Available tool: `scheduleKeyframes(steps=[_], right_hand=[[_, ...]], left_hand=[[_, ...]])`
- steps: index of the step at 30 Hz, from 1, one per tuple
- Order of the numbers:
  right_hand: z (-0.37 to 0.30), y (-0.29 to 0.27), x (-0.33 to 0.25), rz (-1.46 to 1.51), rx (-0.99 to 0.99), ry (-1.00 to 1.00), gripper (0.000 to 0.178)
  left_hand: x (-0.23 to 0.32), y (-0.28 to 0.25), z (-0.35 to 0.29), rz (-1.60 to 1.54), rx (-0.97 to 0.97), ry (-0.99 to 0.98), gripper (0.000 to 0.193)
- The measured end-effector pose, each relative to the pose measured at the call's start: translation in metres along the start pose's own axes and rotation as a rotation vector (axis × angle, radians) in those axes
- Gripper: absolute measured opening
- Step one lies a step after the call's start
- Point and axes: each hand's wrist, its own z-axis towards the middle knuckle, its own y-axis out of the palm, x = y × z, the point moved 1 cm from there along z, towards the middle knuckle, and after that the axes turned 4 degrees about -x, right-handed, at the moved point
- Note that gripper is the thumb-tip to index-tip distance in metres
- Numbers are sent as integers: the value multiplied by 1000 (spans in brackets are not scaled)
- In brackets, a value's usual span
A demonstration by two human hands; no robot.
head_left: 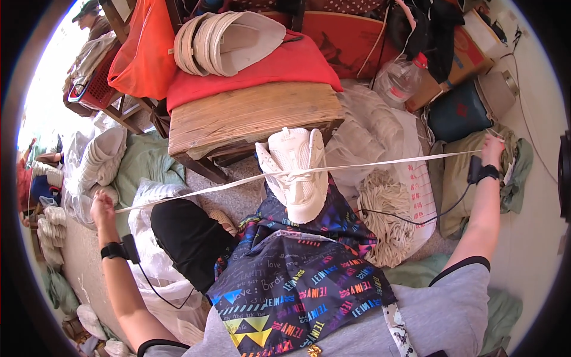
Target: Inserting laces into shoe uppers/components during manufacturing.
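Observation:
A cream-white sneaker [304, 203] rests on my lap, on a dark patterned apron [297, 273], toe pointing toward me. A flat white shoelace [386, 162] runs through the shoe near its tongue and stretches out to both sides. Out at the left, my left hand [103, 208] is closed on one end of the lace. My right hand [492, 150] is raised far out to the right, closed round the other end. Both arms are spread wide, and the lace looks taut.
A wooden bench [256, 113] with red cloth stands ahead, bearing stacked cream shoe parts [238, 44]. A bundle of loose laces [386, 220] lies on a white bag to the right. Farther right are a clear plastic bottle [399, 80] and a dark blue container [457, 110].

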Motion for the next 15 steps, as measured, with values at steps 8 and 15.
scheduleKeyframes(steps=[8,15], right_hand=[[-340,235,-9,-237,-1012,221,39],[-472,280,-2,-1,-1333,143,17]], left_hand=[[-54,235,-240,576,-746,-175,31],[-127,287,-296,503,-952,-308,23]])
